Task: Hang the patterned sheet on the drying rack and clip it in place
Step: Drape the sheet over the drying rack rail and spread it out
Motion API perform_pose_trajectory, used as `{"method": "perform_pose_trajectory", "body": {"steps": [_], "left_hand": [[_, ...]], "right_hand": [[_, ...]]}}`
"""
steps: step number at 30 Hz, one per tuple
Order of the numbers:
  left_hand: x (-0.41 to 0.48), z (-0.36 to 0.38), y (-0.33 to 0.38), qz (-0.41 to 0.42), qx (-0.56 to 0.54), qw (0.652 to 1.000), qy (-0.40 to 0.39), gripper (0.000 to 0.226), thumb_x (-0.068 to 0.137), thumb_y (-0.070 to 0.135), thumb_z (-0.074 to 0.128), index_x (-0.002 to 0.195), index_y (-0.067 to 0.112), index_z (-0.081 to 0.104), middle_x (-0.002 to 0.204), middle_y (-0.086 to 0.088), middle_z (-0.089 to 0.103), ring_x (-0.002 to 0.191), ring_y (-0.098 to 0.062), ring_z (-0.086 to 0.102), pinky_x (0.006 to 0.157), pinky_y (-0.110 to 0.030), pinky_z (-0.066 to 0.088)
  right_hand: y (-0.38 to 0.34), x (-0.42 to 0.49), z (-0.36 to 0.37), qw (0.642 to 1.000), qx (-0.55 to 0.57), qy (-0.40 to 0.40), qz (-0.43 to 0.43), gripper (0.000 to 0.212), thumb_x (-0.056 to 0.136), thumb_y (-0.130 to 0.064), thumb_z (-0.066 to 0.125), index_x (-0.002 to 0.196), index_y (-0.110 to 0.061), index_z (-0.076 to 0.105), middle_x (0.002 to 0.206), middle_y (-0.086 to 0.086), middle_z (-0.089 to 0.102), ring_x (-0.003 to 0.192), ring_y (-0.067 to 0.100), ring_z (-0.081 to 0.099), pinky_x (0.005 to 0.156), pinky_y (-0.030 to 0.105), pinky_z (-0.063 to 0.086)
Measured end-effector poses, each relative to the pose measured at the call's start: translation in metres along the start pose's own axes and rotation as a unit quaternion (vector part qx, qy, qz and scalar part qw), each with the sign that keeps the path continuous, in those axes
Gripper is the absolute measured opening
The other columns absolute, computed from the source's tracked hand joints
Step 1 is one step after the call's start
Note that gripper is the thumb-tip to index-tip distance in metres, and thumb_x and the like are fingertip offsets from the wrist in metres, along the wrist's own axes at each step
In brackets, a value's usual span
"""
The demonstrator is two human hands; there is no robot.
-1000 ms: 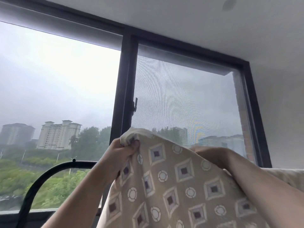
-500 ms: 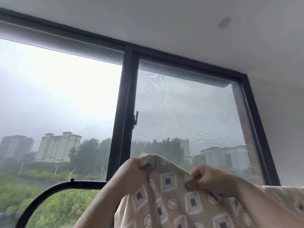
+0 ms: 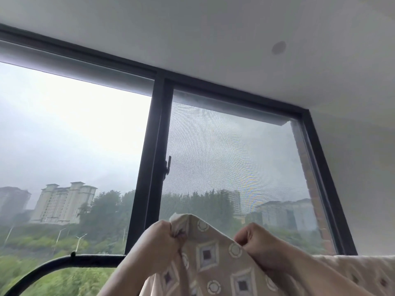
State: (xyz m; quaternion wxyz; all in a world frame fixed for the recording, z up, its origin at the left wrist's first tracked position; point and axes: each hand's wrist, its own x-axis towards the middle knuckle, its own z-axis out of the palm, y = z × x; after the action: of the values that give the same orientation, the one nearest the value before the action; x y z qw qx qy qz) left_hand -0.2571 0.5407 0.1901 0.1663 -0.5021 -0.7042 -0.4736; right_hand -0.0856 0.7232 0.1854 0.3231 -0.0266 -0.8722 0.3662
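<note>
The patterned sheet (image 3: 213,265) is held up in front of the window by its top edge. A short span of beige cloth printed with squares and rings is stretched between the two grips. The left hand (image 3: 164,238) has its grip clenched round a bunched corner, and the right hand (image 3: 254,242) pinches the edge with curled fingers.

A second ago the corner stood higher against the glass, above the tree line, and the right hand lay behind the cloth with its fingers hidden. Half a second ago both hands had dropped to about where they are now. Since then the grips have changed little, while the view has tipped further up: more ceiling (image 3: 213,39) shows, and its round grey disc (image 3: 279,47) sits lower in the picture.

Below and left of the left grip runs the black curved bar of the drying rack (image 3: 85,258). Its right end is hidden behind the left forearm and its lower end is cut off at the picture's edge. Right of the right grip more of the sheet lies draped level and blurred, and what it lies over cannot be made out.

Beyond the grips stand the dark window frame (image 3: 158,129), its latch handle (image 3: 168,165) and an insect screen (image 3: 230,154) that hazes the right pane. A pale tower block (image 3: 64,204) stands far left of the left grip. The lower sheet and both forearms are cut off at the bottom.
</note>
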Motion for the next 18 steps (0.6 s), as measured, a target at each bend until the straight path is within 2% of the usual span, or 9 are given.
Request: {"method": "perform_pose_trajectory", "body": {"steps": [2,5,9,11,13,15,16,17,18], "left_hand": [[0.001,-0.001,0.001,-0.007,-0.006,1.0,0.007,0.039,0.086,0.025,0.063,0.048,0.023,0.056,0.039,0.008,0.042,0.038,-0.005,0.037,0.046,-0.024,0.033],[0.0,-0.004,0.001,-0.024,0.006,1.0,0.018,0.037,0.083,0.023,0.063,0.05,0.012,0.049,0.044,0.006,0.043,0.041,-0.011,0.041,0.046,-0.024,0.034],[-0.002,-0.009,0.005,-0.053,0.004,0.998,0.016,0.027,0.077,0.013,0.056,0.051,0.014,0.048,0.047,0.002,0.041,0.043,-0.015,0.038,0.045,-0.026,0.03],[-0.006,-0.01,0.01,-0.063,-0.004,0.998,0.014,0.025,0.072,0.006,0.05,0.048,0.013,0.049,0.046,0.001,0.042,0.044,-0.017,0.038,0.045,-0.026,0.029],[-0.012,-0.01,0.018,-0.069,-0.018,0.997,-0.015,0.037,0.071,-0.001,0.042,0.045,0.017,0.062,0.041,0.006,0.049,0.045,-0.018,0.043,0.043,-0.023,0.033],[-0.014,-0.01,0.024,-0.079,-0.038,0.995,-0.051,0.056,0.073,-0.003,0.038,0.051,0.036,0.072,0.043,0.006,0.06,0.047,-0.017,0.049,0.045,-0.022,0.039],[-0.013,-0.009,0.026,-0.087,-0.039,0.994,-0.058,0.057,0.074,-0.003,0.038,0.055,0.038,0.073,0.045,0.006,0.063,0.047,-0.016,0.052,0.045,-0.022,0.041],[-0.01,-0.008,0.026,-0.097,-0.036,0.993,-0.057,0.055,0.075,-0.002,0.04,0.055,0.036,0.074,0.046,0.007,0.063,0.045,-0.014,0.052,0.045,-0.021,0.042],[-0.008,-0.007,0.025,-0.109,-0.033,0.992,-0.053,0.051,0.076,0.0,0.041,0.054,0.032,0.074,0.045,0.006,0.061,0.042,-0.012,0.05,0.044,-0.02,0.041]], "right_hand": [[0.002,0.011,-0.008,0.999,-0.015,0.044,-0.006,0.03,0.066,-0.022,0.082,0.063,0.004,0.068,0.062,0.012,0.064,0.052,0.015,0.053,0.052,0.026,0.04],[0.004,0.037,-0.028,0.988,-0.11,0.108,-0.025,0.05,0.073,-0.047,0.079,0.056,-0.003,0.063,0.053,0.001,0.049,0.054,0.011,0.041,0.051,0.025,0.029],[0.019,0.077,-0.054,0.969,-0.144,0.2,-0.027,0.041,0.078,-0.037,0.08,0.05,-0.015,0.058,0.051,-0.001,0.038,0.052,0.01,0.031,0.052,0.027,0.024],[0.032,0.087,-0.055,0.963,-0.215,0.164,0.017,0.051,0.077,-0.044,0.078,0.043,-0.015,0.054,0.043,-0.008,0.035,0.047,0.006,0.029,0.049,0.027,0.023],[0.043,0.085,-0.048,0.937,-0.33,0.053,0.102,0.051,0.077,-0.048,0.076,0.042,-0.017,0.057,0.034,-0.01,0.039,0.042,0.004,0.033,0.046,0.025,0.029],[0.046,0.082,-0.038,0.883,-0.435,-0.053,0.167,0.033,0.075,-0.048,0.071,0.058,-0.019,0.068,0.04,-0.014,0.053,0.051,0.004,0.048,0.055,0.022,0.041],[0.041,0.079,-0.034,0.876,-0.443,-0.078,0.176,0.027,0.074,-0.045,0.068,0.066,-0.019,0.071,0.045,-0.015,0.058,0.054,0.004,0.053,0.059,0.021,0.044],[0.033,0.077,-0.032,0.887,-0.419,-0.084,0.175,0.024,0.075,-0.042,0.067,0.069,-0.019,0.072,0.049,-0.014,0.061,0.055,0.004,0.055,0.058,0.02,0.046],[0.022,0.072,-0.031,0.913,-0.368,-0.075,0.16,0.022,0.08,-0.038,0.067,0.07,-0.019,0.071,0.054,-0.011,0.063,0.055,0.005,0.057,0.056,0.02,0.048]]}}
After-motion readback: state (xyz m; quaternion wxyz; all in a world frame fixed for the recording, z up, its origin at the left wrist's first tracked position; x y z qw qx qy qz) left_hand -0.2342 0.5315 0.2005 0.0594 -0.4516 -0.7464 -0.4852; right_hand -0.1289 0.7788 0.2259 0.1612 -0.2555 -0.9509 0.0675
